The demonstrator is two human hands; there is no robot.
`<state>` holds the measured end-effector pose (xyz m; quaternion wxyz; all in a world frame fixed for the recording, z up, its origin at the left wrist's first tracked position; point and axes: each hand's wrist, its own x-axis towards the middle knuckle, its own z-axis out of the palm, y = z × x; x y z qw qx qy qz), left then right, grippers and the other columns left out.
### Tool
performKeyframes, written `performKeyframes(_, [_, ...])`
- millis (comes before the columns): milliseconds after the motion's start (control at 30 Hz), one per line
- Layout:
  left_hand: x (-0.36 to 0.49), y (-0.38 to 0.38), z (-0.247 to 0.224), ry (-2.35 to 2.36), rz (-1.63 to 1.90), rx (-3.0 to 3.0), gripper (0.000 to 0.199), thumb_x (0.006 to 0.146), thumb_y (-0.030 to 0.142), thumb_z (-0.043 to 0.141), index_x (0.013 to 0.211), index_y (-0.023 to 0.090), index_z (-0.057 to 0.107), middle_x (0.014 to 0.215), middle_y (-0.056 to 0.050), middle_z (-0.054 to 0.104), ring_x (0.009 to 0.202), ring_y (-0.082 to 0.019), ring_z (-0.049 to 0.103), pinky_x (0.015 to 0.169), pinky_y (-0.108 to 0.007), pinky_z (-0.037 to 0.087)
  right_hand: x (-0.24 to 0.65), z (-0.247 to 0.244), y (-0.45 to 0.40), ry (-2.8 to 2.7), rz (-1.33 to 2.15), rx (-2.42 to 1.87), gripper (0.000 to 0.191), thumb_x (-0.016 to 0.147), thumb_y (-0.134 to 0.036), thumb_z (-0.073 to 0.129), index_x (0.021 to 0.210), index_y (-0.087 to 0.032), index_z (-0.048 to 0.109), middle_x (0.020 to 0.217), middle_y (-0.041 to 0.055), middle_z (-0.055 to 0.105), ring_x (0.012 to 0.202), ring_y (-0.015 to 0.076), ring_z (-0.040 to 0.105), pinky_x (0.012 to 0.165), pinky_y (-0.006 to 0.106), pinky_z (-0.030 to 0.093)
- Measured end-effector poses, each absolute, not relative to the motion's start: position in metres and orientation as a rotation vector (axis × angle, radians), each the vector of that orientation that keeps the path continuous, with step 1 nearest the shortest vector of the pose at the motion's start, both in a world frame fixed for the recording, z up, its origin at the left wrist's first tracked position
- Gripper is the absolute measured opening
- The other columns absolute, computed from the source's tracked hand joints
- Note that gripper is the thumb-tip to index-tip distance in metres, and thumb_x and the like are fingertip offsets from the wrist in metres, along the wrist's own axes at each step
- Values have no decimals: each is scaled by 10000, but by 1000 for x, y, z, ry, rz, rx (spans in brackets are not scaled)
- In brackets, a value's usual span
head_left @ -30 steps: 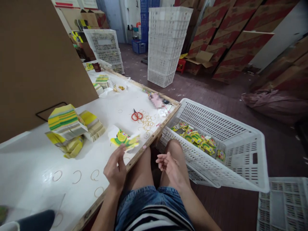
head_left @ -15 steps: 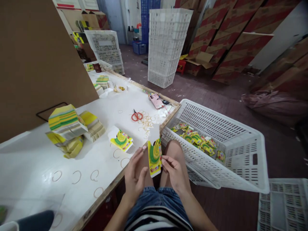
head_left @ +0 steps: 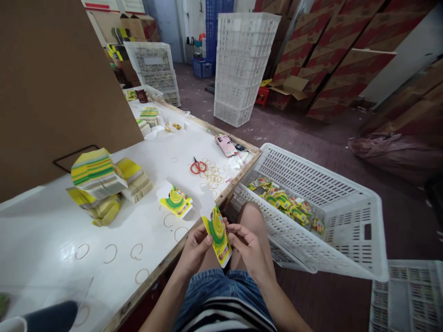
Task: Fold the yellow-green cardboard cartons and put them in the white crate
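Between my hands, above my lap, is a yellow and green printed carton (head_left: 218, 233), tilted, with its pale flap toward the table. My left hand (head_left: 196, 246) pinches its left edge, thumb on the printed face. On the opposite edge, the fingers of my right hand (head_left: 245, 244) are closed. Nearest on the white table (head_left: 114, 281) lie similar flat cartons (head_left: 177, 202). To my right, a white plastic crate (head_left: 349, 207) has many small yellow-green boxes (head_left: 289, 203) on its bottom.
Bundled carton blanks (head_left: 95, 173) are heaped on the table's left. Red-handled scissors (head_left: 198, 167), loose rubber bands (head_left: 215, 174) and a pink phone (head_left: 226, 145) lie farther along. Stacked white crates (head_left: 242, 69) stand on the floor beyond; a brown cardboard sheet (head_left: 65, 78) rises at left.
My left hand has closed from open onto the carton's left edge. The carton has tilted and shifted slightly down and left, while my right hand stays at its right edge.
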<state>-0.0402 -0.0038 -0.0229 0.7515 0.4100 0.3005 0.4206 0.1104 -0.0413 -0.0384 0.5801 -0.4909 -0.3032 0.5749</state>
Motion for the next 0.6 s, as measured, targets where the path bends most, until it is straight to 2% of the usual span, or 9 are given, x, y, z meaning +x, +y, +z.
performKeyframes(167, [-38, -4, -31, 715, 955, 917, 481, 702, 437, 774, 1084, 154, 703, 1050, -142, 743, 1045, -314, 660, 906, -410, 511, 110, -36, -42, -724, 1346, -1145, 365, 679, -467, 795, 892, -182, 711, 878, 68, 735, 812, 218, 669, 767, 338, 532])
performKeyframes(300, [-35, -5, -36, 841, 991, 898, 384, 719, 435, 759, 969, 150, 703, 917, -94, 762, 920, -273, 696, 810, -377, 545, 107, -39, -45, -782, 1335, -1191, 338, 709, -475, 771, 824, -167, 695, 756, 45, 713, 695, 201, 650, 672, 316, 531])
performKeyframes(400, [-31, -6, -33, 914, 998, 946, 349, 755, 445, 720, 940, 153, 674, 896, -78, 757, 904, -258, 698, 807, -366, 546, 105, -44, -47, -835, 1242, -1248, 307, 758, -471, 729, 767, -173, 657, 680, 23, 672, 648, 187, 619, 621, 293, 508])
performKeyframes(533, [-26, -9, -28, 1014, 1066, 1063, 435, 789, 375, 700, 1132, 188, 509, 1010, -90, 732, 951, -238, 693, 823, -346, 540, 106, -50, -47, -874, 1063, -1309, 237, 807, -416, 691, 780, -193, 615, 714, 9, 646, 652, 164, 589, 619, 263, 483])
performKeyframes(600, [-26, -12, -28, 1041, 1099, 1101, 536, 799, 328, 696, 1225, 209, 394, 1088, -111, 707, 959, -230, 695, 827, -350, 543, 107, -52, -46, -897, 1020, -1306, 205, 814, -374, 689, 902, -203, 620, 793, 17, 659, 668, 159, 590, 637, 264, 487])
